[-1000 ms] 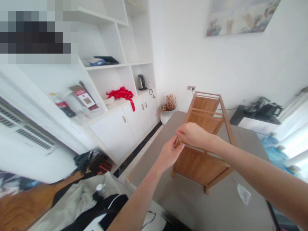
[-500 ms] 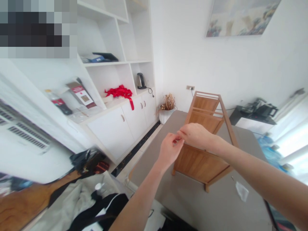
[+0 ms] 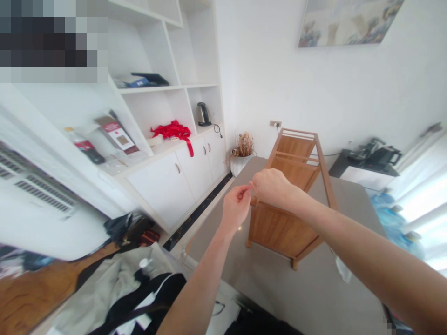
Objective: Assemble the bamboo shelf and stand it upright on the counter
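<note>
A wooden shelf rack (image 3: 291,228) lies on its side on the grey table (image 3: 279,288). My right hand (image 3: 270,188) is closed over the rack's near upper corner post, fingers curled and pinched. My left hand (image 3: 236,208) is just left of it, fingers pinched together and meeting the right hand's fingertips. Whatever small thing they pinch is too small to make out. A small clear plastic bag (image 3: 342,270) lies on the table to the right of the rack, partly behind my right forearm.
White cabinets and shelves (image 3: 167,172) stand at left with a red ribbon (image 3: 172,130) and a kettle (image 3: 201,114). A pot of dried plants (image 3: 242,156) sits in the corner. Clothes and black straps (image 3: 132,288) lie piled at lower left. A dark side table (image 3: 370,163) stands at right.
Both hands drifted slightly left and up along the rack's corner. The left hand came off the post, where it held a small brown piece, and now pinches at the right fingertips.
</note>
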Demonstrator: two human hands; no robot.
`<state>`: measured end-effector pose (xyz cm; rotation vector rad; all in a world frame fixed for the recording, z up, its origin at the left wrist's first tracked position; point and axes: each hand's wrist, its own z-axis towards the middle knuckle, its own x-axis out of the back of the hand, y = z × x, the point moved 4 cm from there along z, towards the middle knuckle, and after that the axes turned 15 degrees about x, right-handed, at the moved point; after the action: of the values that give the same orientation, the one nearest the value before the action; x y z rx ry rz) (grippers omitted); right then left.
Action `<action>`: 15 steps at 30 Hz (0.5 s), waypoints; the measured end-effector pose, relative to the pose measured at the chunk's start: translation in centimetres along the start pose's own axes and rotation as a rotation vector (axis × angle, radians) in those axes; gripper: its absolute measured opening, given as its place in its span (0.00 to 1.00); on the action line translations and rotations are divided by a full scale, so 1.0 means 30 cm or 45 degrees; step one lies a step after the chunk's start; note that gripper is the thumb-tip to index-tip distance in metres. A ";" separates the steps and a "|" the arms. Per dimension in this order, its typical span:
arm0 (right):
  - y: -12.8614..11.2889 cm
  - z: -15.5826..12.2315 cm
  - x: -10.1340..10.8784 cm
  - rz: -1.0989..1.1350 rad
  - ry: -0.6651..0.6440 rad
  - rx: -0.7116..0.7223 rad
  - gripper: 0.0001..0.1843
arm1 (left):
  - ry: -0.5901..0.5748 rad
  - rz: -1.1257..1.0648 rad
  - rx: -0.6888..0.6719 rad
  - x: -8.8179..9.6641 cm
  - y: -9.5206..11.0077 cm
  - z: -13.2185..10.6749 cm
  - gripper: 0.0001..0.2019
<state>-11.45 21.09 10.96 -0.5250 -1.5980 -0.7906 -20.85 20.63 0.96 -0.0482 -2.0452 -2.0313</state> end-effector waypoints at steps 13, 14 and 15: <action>0.081 -0.078 0.067 0.063 0.278 0.164 0.19 | -0.203 -0.136 0.165 -0.054 -0.043 -0.005 0.14; 0.110 -0.093 0.084 0.127 0.353 0.103 0.20 | -0.258 -0.175 0.229 -0.061 -0.048 0.007 0.14; 0.143 -0.108 0.090 0.224 0.405 0.038 0.21 | -0.327 -0.207 0.293 -0.071 -0.052 0.018 0.15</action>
<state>-6.67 21.29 14.62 -0.4844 -1.2507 -0.6789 -19.19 21.46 -1.00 -0.1079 -2.5049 -1.9510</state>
